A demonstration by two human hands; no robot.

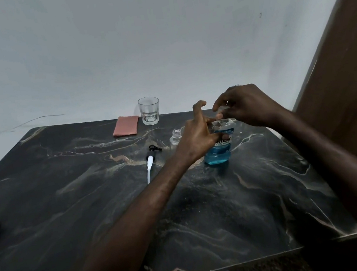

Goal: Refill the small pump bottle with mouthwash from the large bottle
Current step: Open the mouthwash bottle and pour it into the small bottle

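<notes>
The large bottle [219, 145] of blue mouthwash stands upright on the dark marbled worktop [229, 208], right of centre in the frame, roughly a third full. The left hand [198, 137] is against its shoulder with the fingers partly spread, steadying it more than clamping it. The right hand [246, 105] has its fingertips pinched round the clear cap [223, 118] at the neck; whether the cap is on the thread or already loose, I cannot tell.

Just left of it, partly hidden by the left hand, the small pump bottle [176, 136] stands open and looks empty. Its pump head [151, 160] lies on the worktop, tube pointing toward the lower edge of the frame.

So the step in hand looks like uncapping. Next comes lifting the cap clear, then a slow pour: that small neck is narrow, and a spill seems likely if rushed.
</notes>
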